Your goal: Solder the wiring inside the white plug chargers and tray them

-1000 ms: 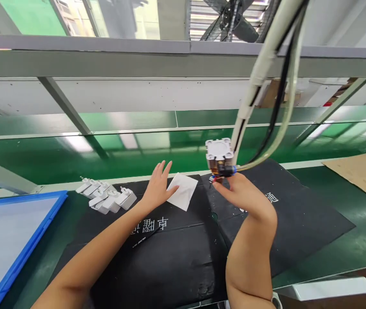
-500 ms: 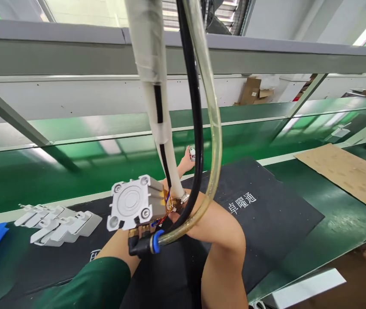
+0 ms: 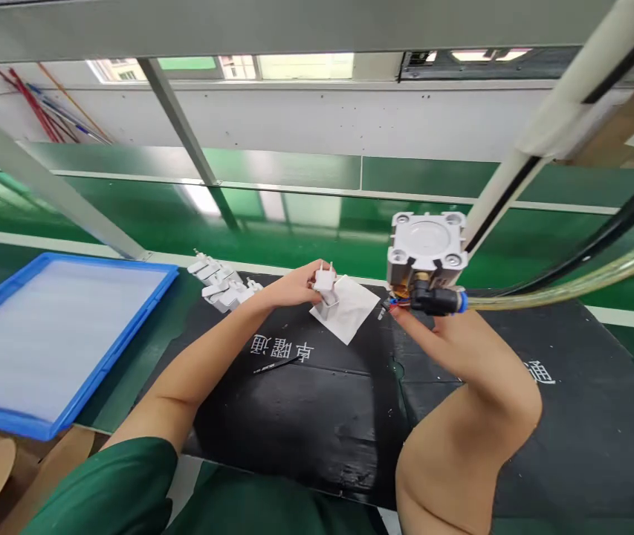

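Observation:
My left hand point(image 3: 297, 286) is closed around a white plug adapter point(image 3: 325, 281), its two pins pointing up. Beneath the adapter, a white sheet point(image 3: 350, 308) lies on the black mat point(image 3: 294, 423). Behind and below the silver air cylinder point(image 3: 428, 241) is my right hand point(image 3: 422, 331), its thumb pointing left toward a small greyish piece point(image 3: 382, 310) and some coloured wires. The cylinder hides most of the right fingers, so what they grip is unclear. Left of my left hand, several white adapters point(image 3: 221, 286) lie in a cluster.
A thin black stick-like tool point(image 3: 277, 365) lies on the mat. At the left stands a blue-rimmed tray point(image 3: 102, 357). A white taped pole point(image 3: 551, 126), a black hose point(image 3: 589, 249) and a clear hose point(image 3: 562, 297) run to the upper right. Metal struts point(image 3: 177, 119) cross the bench.
My view has swung left, bringing the blue tray and white sheet into sight. The cylinder now appears further right. The adapter in my left hand is no longer mostly hidden behind the hanging gear.

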`<state>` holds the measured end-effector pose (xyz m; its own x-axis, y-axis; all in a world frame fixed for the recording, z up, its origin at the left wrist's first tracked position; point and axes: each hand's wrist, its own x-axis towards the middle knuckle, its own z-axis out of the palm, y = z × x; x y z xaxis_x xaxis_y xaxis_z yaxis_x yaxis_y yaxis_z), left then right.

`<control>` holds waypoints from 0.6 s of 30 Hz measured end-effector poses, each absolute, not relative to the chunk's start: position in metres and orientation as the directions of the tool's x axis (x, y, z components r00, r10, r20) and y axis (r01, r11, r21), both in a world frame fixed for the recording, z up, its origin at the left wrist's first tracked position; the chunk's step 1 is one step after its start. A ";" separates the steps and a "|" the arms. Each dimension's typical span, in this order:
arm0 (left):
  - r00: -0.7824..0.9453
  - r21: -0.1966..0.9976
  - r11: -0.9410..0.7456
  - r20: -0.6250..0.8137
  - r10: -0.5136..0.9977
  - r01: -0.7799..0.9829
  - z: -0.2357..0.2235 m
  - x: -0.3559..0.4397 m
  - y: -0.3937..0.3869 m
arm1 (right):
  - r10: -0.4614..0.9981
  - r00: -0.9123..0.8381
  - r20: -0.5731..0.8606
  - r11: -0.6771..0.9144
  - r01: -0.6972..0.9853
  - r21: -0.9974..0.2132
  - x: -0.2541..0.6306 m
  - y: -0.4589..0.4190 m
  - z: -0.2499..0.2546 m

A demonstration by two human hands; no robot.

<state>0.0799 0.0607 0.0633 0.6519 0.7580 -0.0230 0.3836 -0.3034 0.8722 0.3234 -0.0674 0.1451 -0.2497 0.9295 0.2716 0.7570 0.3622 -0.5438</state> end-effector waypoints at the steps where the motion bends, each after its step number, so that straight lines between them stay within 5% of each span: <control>1: 0.695 0.908 -0.244 -0.068 0.716 0.341 0.061 0.063 0.055 | 0.928 -0.255 0.272 0.366 0.767 -0.526 0.322 -0.066 0.145; 5: 0.781 0.959 -0.097 -0.154 0.606 0.265 0.043 0.026 0.043 | 0.932 -0.263 0.250 0.355 0.806 -0.473 0.310 -0.059 0.143; 10: 0.665 0.915 -0.254 -0.020 0.747 0.312 0.023 0.022 0.025 | 0.939 -0.254 0.232 0.335 0.828 -0.450 0.291 -0.054 0.141; 14: 0.512 0.851 -0.286 0.024 0.859 0.440 0.012 0.026 0.006 | 0.938 -0.252 0.240 0.342 0.791 -0.507 0.276 -0.052 0.139; 18: 0.532 0.842 -0.387 0.145 0.834 0.376 0.005 0.024 -0.003 | 0.920 -0.268 0.285 0.391 0.671 -0.630 0.259 -0.047 0.133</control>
<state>0.0244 -0.0030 0.0046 0.5324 0.8340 0.1451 0.3763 -0.3867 0.8419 0.2591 -0.0474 0.1332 -0.2679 0.9202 0.2854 0.6711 0.3907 -0.6300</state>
